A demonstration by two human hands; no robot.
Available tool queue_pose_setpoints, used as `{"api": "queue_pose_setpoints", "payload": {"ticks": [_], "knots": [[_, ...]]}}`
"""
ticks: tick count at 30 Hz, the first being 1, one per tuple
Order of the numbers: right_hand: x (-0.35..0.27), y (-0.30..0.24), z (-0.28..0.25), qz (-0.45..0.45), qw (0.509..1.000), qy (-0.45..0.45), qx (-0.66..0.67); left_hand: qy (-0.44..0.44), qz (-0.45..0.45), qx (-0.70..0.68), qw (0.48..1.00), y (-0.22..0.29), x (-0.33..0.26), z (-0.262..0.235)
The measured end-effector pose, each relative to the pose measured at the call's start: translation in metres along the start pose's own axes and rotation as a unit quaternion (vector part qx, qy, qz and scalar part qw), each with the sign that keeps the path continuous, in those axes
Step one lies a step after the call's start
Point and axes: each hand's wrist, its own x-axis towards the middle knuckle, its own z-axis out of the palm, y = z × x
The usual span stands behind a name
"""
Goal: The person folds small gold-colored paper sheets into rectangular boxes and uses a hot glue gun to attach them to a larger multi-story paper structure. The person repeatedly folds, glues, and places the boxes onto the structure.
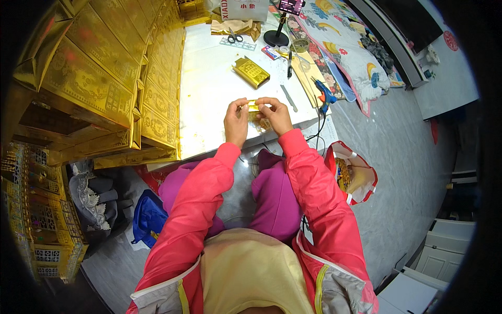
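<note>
Near the table's front edge, my left hand (pixel 237 121) and my right hand (pixel 276 115) pinch a small piece of shiny gold foil paper (pixel 253 108) between thumbs and fingers. Their fingertips almost meet over it, and its lower part hangs toward me. Beyond my hands a folded gold paper box (pixel 251 72) lies tilted on the white table (pixel 209 99). To the right of my right hand is a slim grey knife-like tool (pixel 288 98). A blue glue gun (pixel 325 96) with a dark cord rests at the table's right edge.
Large stacked gold paper structures (pixel 89 63) fill the left side. Scissors (pixel 234 37), a ruler (pixel 238 44), a black pen (pixel 290 65) and a black phone stand (pixel 277 36) lie or stand farther back. A red-and-white bag (pixel 355 172) sits on the floor at right.
</note>
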Motion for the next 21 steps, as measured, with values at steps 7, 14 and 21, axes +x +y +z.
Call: {"api": "queue_pose_setpoints", "payload": {"ticks": [7,14,21], "knots": [[0.001,0.012,-0.001,0.01,1.0,0.015,-0.012,0.004,-0.021,0.047,0.999,0.0,0.002,0.017],[0.008,0.021,0.025,-0.049,0.996,0.056,0.047,0.047,-0.006,0.058,0.997,-0.004,-0.002,0.025],[0.013,0.025,0.042,-0.043,0.993,0.111,0.009,0.053,-0.019,0.024,0.998,-0.005,-0.002,0.027]]}}
